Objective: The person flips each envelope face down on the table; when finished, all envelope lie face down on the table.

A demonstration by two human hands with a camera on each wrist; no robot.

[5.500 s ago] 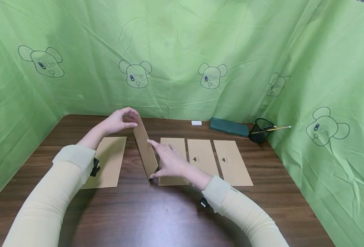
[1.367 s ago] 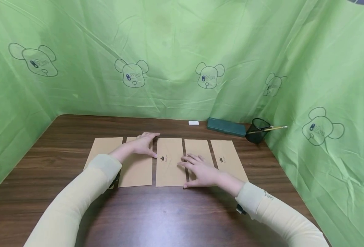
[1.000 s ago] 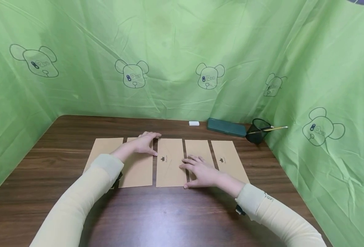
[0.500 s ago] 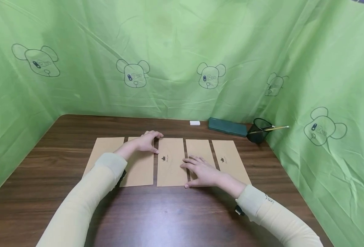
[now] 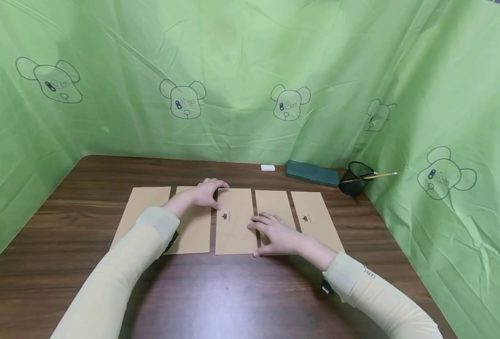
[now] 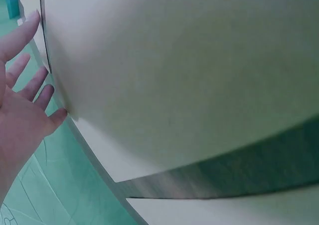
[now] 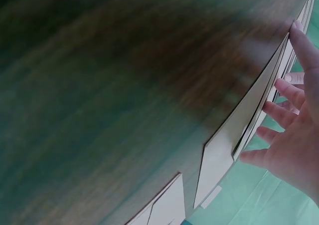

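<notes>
Brown kraft envelopes lie flat in a row on the wooden table. At the middle envelope (image 5: 237, 230), printed with a small crown, both hands are placed. My left hand (image 5: 203, 193) reaches over the second envelope (image 5: 192, 235) from the left, its fingertips and thumb at the middle envelope's far left corner and left edge. My right hand (image 5: 277, 235) spreads over the fourth envelope (image 5: 273, 200); its fingertips are at the middle envelope's right edge and its thumb at the near right corner. In the right wrist view, the right fingers (image 7: 281, 115) are spread along the envelope edges.
The leftmost envelope (image 5: 144, 207) is partly under the left sleeve; a crown-printed envelope (image 5: 315, 216) ends the row at right. Behind stand a white eraser (image 5: 268, 167), a green case (image 5: 312, 173) and a black mesh pen cup (image 5: 353, 181) holding pencils. Green curtain (image 5: 237, 56) surrounds the table.
The middle envelope, held upright between both hands in the oldest frame, now lies flat with its crown showing. Lately the left hand has edged right to its corner; the right hand stays put.
</notes>
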